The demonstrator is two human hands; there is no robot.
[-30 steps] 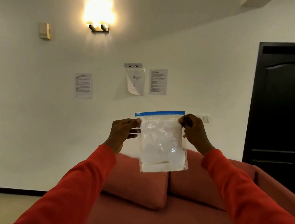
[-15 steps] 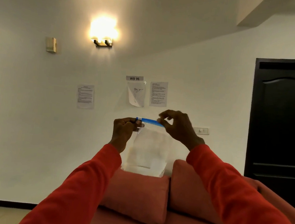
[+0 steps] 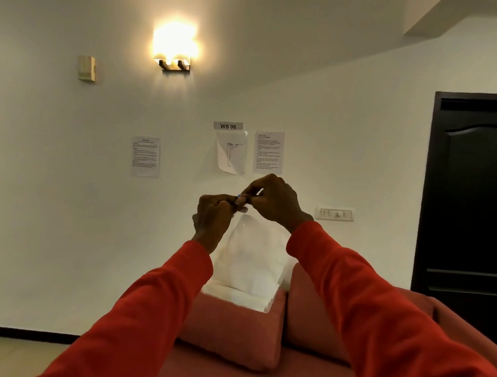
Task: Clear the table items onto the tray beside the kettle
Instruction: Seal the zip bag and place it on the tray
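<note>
While apparently pinching bag [image 3: 250, 260] edge, hands [image 3: 273, 199] touching

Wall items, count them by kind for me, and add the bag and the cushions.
Paper sheets: 3
Sign: 1
Lamp: 1
Switch plate: 1
Small box: 1
Bag: 1
Cushions: 2
Total: 10

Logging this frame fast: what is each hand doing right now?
Left hand: pinching the top edge of the clear zip bag.
Right hand: pinching the same top edge, right beside the left.
</note>
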